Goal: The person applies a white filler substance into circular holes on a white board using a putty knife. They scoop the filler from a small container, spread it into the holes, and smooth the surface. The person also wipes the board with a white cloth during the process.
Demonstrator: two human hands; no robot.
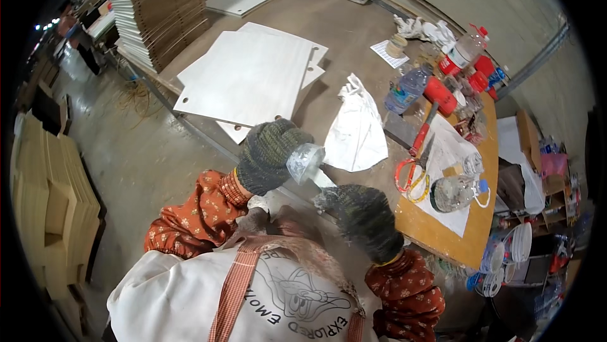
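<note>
In a dark knitted glove, my left hand (272,152) is closed around a small translucent plastic cup (305,163), tilted toward my right hand. My right hand (367,220), gloved the same way, grips a scraper whose pale flat blade (323,179) points up at the cup's mouth. Its handle is hidden in my fist. Both hands are in front of my body at the table's near edge. Just beyond them lie a crumpled white cloth (355,128) and overlapping white panels (246,79) with small holes at their corners.
A tall stack of panels (158,13) stands at the table's far left. On the right lie scissors (414,174), a red-handled tool (422,133), a clear bottle (452,192), and several bottles and red containers. Left on the floor are stacked boards (57,196); a person (82,38) stands far left.
</note>
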